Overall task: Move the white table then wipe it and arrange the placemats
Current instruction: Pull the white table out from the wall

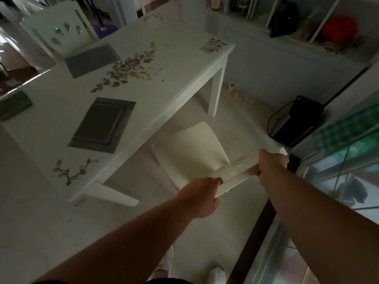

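Observation:
A long white table (180, 78) with painted flower patterns fills the left and middle of the view. Two dark grey placemats lie on it: one near me (102, 125), one farther back (92, 59). Yellow and brown crumbs (145, 74) are scattered beside the middle flower pattern. A white chair (194, 144) stands at the table's right side, its seat partly under the edge. My left hand (200, 196) and my right hand (271, 166) both grip the top rail of the chair's back.
A second white chair (55, 31) stands at the table's far side. A black box with a cable (297, 119) sits on the floor to the right, next to a glass door (338, 181). White cabinets and shelves (287, 58) line the back wall. A green cloth (14, 106) lies at the table's left edge.

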